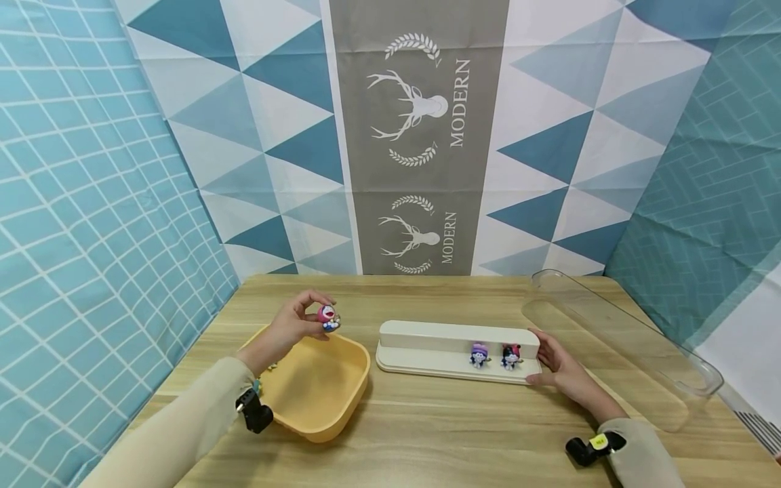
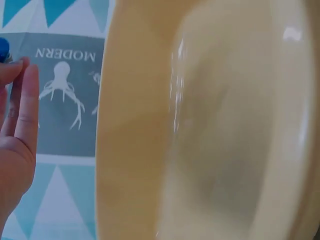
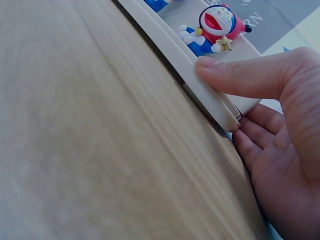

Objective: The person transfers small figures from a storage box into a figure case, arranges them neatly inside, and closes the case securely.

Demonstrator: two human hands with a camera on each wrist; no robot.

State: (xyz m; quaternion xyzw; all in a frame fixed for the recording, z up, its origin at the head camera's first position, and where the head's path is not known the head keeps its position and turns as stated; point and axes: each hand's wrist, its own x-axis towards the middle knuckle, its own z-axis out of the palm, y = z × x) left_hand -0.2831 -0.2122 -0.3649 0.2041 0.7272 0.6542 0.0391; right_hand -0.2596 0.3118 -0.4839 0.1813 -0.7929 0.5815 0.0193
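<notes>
Over the back rim of a yellow bin (image 1: 342, 400), my left hand (image 1: 291, 327) pinches a small cartoon cat figurine (image 1: 329, 317) with a pink hood and blue body. In the left wrist view only a blue bit of that figurine (image 2: 4, 50) shows at the edge, by the fingertips. My right hand (image 1: 564, 373) grips the right end of a cream stepped display stand (image 1: 421, 357), thumb on the front edge and fingers behind the end. On the stand's lower step sit a purple-hatted figurine (image 1: 478, 354) and a red-hooded figurine (image 3: 217, 25), the latter close to my thumb.
A clear plastic cover (image 1: 628, 332) lies along the table's right side. Small colourful pieces (image 1: 257, 386) show in the bin's left part, partly hidden by my left wrist. Patterned cloth (image 1: 421, 135) hangs behind the wooden table (image 1: 464, 434).
</notes>
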